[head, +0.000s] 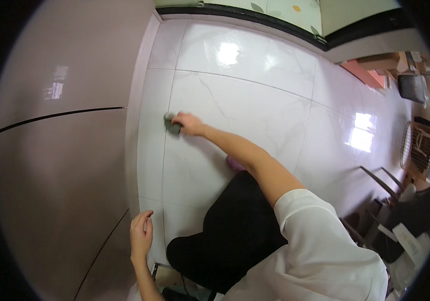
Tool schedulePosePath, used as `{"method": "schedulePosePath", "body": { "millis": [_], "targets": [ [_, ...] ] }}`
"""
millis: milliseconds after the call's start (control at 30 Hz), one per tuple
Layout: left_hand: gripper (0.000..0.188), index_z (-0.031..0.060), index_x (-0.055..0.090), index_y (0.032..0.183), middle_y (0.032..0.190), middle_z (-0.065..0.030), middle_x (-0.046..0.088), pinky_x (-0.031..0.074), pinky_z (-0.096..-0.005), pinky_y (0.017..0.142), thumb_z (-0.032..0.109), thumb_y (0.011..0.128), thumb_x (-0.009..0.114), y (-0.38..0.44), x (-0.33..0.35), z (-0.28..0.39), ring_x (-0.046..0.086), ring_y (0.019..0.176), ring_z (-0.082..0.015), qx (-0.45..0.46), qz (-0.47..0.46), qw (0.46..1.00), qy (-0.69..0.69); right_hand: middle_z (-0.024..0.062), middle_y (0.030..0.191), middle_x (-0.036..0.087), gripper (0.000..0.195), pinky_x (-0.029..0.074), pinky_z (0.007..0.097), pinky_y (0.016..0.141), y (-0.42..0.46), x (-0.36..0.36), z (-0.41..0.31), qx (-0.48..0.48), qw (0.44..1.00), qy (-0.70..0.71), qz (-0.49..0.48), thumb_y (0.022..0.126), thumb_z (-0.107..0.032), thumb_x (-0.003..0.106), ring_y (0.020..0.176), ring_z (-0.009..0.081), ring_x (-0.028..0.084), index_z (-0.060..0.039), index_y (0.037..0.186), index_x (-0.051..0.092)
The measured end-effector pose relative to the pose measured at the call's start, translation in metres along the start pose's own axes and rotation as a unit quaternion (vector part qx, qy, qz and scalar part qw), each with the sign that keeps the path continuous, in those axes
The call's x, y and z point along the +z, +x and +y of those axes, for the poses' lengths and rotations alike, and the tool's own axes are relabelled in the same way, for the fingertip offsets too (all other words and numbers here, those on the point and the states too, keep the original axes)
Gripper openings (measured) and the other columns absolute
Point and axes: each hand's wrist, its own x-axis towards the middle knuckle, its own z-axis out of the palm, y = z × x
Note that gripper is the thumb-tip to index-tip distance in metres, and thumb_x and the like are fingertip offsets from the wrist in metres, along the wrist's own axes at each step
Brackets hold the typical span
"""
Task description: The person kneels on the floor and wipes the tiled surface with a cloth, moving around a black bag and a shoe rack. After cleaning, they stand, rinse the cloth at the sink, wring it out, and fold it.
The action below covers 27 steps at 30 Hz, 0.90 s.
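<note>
My right hand (189,123) is stretched out over the white marble-patterned floor tiles (237,98), its fingers closed on a bunched grey-green cloth (173,127). The cloth presses against the floor near a tile joint, a short way from the baseboard. Slightly blurred, its exact folds do not show. My left hand (141,233) is by the baseboard at the lower left, holding nothing, with its fingers loosely curved and the thumb a little apart. Whether it touches the glossy panel behind it I cannot tell.
Glossy panels (61,158) with dark seams rise on the left above a pale baseboard (132,150). A dark door track (245,20) runs along the top. To the right are a slatted rack (420,148), a grey bin (412,88) and dark chair legs (378,182). A purple shoe (234,164) shows beside my knee.
</note>
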Motion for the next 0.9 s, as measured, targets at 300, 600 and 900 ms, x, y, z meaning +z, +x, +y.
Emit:
{"method": "schedulePosePath", "body": {
  "millis": [300,600,900],
  "targets": [
    [0.024,-0.0043,0.050,0.108,0.094,-0.0114,0.058,0.043,-0.0281,0.077,0.004,0.086,0.044,-0.165,0.007,0.016,0.056,0.085,-0.0172,-0.181,0.012,0.959,-0.218,0.0085,0.091,0.054,0.034,0.047,0.0323,0.064,-0.173,-0.133,-0.166,0.312,0.617,0.703,0.170,0.066,-0.004,0.053,0.080,0.0182,0.054,-0.0109,0.099,0.052],
    [0.029,-0.0021,0.046,0.113,0.095,-0.0093,0.059,0.043,-0.0247,0.073,0.010,0.086,0.046,-0.237,-0.041,0.106,0.056,0.084,-0.0150,-0.133,-0.062,0.933,-0.330,0.0131,0.095,0.052,0.031,0.043,0.0341,0.079,-0.480,-0.292,-0.237,0.355,0.341,0.683,0.540,0.070,-0.012,0.054,0.086,0.0252,0.050,-0.0010,0.099,0.048],
    [0.030,0.0003,0.044,0.114,0.094,-0.0102,0.059,0.042,-0.0242,0.071,0.012,0.086,0.046,-0.298,-0.084,0.148,0.056,0.083,-0.0156,-0.144,-0.015,0.931,-0.334,0.0124,0.096,0.054,0.026,0.045,0.0367,0.077,-0.635,-0.334,-0.372,0.384,0.291,0.652,0.586,0.071,-0.006,0.049,0.087,0.0267,0.053,-0.0005,0.096,0.050]
  ]
}}
